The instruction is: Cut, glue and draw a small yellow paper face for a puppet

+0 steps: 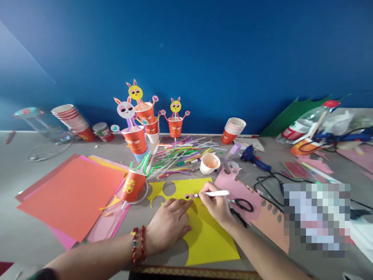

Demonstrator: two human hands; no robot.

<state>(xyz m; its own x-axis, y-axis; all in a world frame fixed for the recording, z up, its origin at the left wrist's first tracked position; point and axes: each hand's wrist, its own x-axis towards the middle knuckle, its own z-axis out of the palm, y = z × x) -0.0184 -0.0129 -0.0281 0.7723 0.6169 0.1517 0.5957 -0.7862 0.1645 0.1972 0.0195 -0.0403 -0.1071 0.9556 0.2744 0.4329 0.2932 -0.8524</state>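
Note:
My right hand [215, 202] is closed round a white marker pen [217, 193]. Its dark tip points left, at two small pink paper pieces [187, 196], one of which has a dark spot. These lie on a yellow paper sheet [210, 233] with round holes cut out along its left and upper edges. Flat on the sheet, my left hand [169, 223] stretches its fingers towards the pink pieces, its fingertips touching or very near them. Black-handled scissors [244, 205] lie beside my right hand, partly hidden by it.
Left of my hands is a stack of orange and pink paper [78, 194], near a tipped red cup [134, 186]. Behind are decorated cups [135, 140], scattered pipe cleaners [177, 155] and a white cup [210, 163]. A blue glue gun [255, 158] with its cable lies right of cut pink paper [247, 198].

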